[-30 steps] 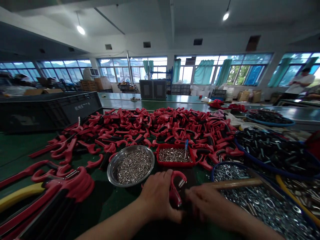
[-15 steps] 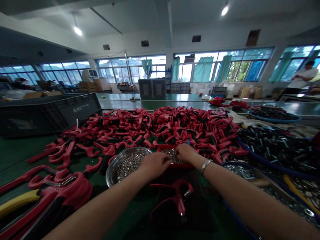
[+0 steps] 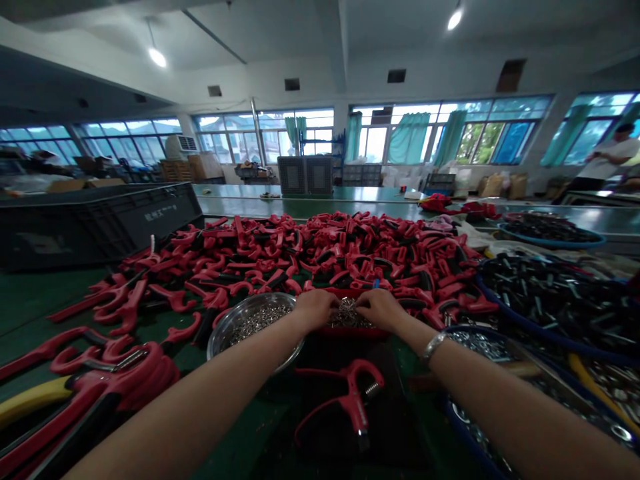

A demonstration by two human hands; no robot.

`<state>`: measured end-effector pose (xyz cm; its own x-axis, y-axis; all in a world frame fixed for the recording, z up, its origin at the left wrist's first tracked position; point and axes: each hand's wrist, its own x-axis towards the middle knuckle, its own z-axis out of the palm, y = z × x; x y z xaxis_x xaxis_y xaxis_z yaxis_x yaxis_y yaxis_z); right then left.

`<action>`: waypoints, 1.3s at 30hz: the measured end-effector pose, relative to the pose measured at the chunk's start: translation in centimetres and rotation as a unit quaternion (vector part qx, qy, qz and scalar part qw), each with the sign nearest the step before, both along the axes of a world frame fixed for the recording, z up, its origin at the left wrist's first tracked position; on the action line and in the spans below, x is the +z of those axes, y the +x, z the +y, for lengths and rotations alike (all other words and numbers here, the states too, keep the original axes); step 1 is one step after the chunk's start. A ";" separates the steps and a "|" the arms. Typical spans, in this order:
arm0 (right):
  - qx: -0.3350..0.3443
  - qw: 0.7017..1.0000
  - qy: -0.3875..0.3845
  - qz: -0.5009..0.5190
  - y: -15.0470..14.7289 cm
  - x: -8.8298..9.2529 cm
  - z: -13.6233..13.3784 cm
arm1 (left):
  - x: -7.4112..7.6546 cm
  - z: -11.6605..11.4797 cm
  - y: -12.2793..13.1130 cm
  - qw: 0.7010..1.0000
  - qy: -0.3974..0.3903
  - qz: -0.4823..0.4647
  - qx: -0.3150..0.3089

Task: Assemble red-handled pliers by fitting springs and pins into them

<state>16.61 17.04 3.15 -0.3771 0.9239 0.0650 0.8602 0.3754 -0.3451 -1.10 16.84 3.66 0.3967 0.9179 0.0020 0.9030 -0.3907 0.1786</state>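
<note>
The left hand (image 3: 315, 309) and right hand (image 3: 380, 310), 2 in all, curled over small metal pieces (image 3: 347, 315) in 1 red tray (image 3: 350, 331), grasp unclear; 1 steel bowl (image 3: 219, 337) stood just left, 1 red spring tool (image 3: 355, 400) lay nearer

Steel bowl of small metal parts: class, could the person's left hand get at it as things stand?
Probably yes: the left hand is right beside the steel bowl, with nothing between them.

Daylight from the windows (image 3: 493, 127) leaves the foreground dim, edges warped.
</note>
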 end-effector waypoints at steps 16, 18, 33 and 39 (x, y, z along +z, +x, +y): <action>-0.004 0.984 -0.038 0.174 3.1 1.5 -10.5 | 0.8 -9.0 -0.3 0.981 -0.106 -0.116 -0.115; -0.011 0.985 -0.033 0.169 3.4 1.5 -10.9 | 0.5 -9.2 -0.3 0.982 -0.108 -0.094 -0.120; 0.000 0.994 0.073 0.083 2.9 -0.1 -12.7 | 1.7 -9.7 2.1 0.993 -0.014 -0.016 -0.117; 0.010 0.996 0.088 -0.010 2.3 -0.9 -12.9 | 1.1 -11.4 1.9 0.982 0.046 0.038 -0.178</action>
